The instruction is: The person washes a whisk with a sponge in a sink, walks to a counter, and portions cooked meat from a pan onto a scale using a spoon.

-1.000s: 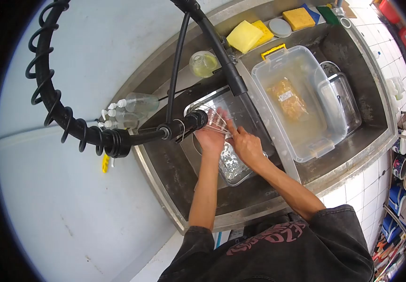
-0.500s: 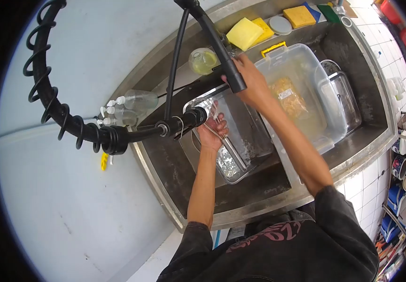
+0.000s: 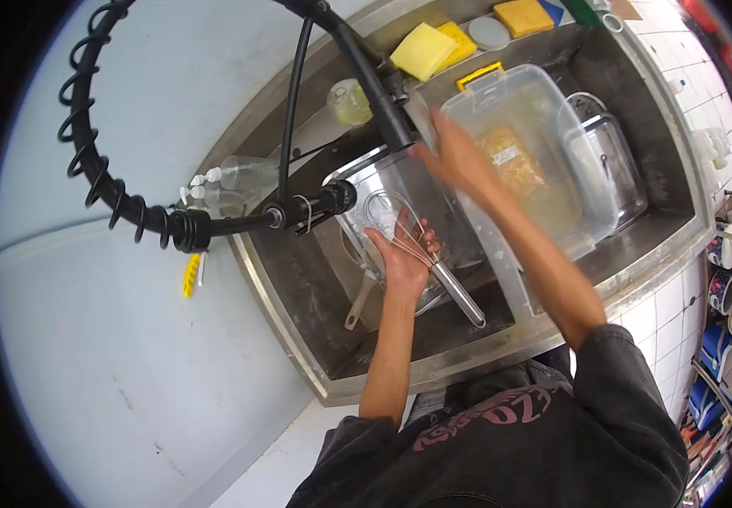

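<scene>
Whisk: in the left hand, above the left basin; wire loops point far, handle points near and right.
Left hand: fingers curled around the wires just above the handle.
Right hand: blurred, farther and to the right of the whisk, well apart from it; cannot tell whether it grips anything.
Tub: right of the whisk, with a packet inside.
</scene>
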`<state>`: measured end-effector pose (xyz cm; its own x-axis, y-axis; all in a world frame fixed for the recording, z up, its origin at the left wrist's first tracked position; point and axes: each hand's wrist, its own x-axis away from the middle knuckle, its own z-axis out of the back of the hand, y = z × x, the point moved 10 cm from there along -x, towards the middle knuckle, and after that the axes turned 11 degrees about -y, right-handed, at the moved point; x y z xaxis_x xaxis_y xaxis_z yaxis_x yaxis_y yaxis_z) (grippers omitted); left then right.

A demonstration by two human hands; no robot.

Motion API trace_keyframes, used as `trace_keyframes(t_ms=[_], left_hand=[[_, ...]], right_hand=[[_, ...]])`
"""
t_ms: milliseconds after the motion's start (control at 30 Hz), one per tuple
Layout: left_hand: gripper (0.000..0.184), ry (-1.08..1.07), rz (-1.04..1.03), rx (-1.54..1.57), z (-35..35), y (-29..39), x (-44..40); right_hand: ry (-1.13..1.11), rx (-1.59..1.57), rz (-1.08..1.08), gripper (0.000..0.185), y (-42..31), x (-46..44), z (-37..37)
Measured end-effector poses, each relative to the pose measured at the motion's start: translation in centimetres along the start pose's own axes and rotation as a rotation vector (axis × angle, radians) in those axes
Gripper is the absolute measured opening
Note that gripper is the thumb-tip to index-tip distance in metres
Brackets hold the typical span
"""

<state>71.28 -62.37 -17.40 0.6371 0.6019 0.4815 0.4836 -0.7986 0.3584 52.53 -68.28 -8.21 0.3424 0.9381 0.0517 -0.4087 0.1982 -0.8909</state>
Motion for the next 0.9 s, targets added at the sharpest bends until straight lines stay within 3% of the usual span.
trace_keyframes(t_ms=[100, 133, 200, 300, 367, 400, 433, 467, 500, 567, 667, 767, 900], left_hand=[[0.065, -0.001, -0.119, -0.026, -2.3, -0.3, 1.2], [0.063, -0.002, -0.161, -0.041, -3.6, -0.6, 1.5], [0.056, -0.027, -0.189, -0.082, -6.2, -2.0, 2.2], [0.062, -0.072, -0.240, -0.292, -8.3, -3.5, 2.4], [0.055, 0.085, -0.385, -0.436, -11.0, -2.0, 3.7], [0.052, 0.179, -0.489, -0.481, -11.6, -1.1, 4.2], [0.053, 0.169, -0.503, -0.640, -12.9, -0.9, 4.2], [0.054, 0.113, -0.481, -0.843, -15.1, -1.9, 4.0], [0.052, -0.022, -0.407, -0.835, -16.4, -4.1, 3.2], [0.045, -0.129, -0.220, -1.122, -19.5, -10.9, 3.0], [0.027, -0.169, -0.131, -1.104, -24.7, -19.1, 4.4], [0.022, -0.093, -0.189, -1.101, -29.7, -24.7, 5.3], [0.034, -0.235, -0.373, -0.691, -35.2, -29.7, 5.4]], right_hand=[[-0.486, -0.240, -0.209, 0.074, 3.9, 12.1, -4.6], [-0.591, -0.310, -0.141, 0.069, 2.6, 15.5, -4.8], [-0.781, -0.632, -0.478, 0.063, 1.5, 21.0, -3.5], [-0.454, -0.195, -0.269, 0.060, 1.8, 22.5, 2.4], [-0.306, -0.023, -0.205, 0.056, 0.5, 24.2, 7.7], [-0.206, 0.083, -0.062, 0.056, 0.9, 25.4, 9.3], [-0.307, 0.177, -0.120, 0.056, 0.8, 26.8, 11.5], [-0.362, 0.290, -0.026, 0.058, 1.9, 28.1, 11.9], [-0.371, 0.278, 0.036, 0.059, 2.9, 29.6, 13.0], [-0.383, 0.283, -0.007, 0.057, 4.8, 32.4, 18.1], [-0.396, 0.200, -0.044, 0.056, 6.1, 36.9, 25.9], [-0.395, 0.219, -0.052, 0.054, 7.7, 39.7, 33.8], [-0.386, 0.018, 0.125, 0.052, 10.9, 39.4, 39.7]])
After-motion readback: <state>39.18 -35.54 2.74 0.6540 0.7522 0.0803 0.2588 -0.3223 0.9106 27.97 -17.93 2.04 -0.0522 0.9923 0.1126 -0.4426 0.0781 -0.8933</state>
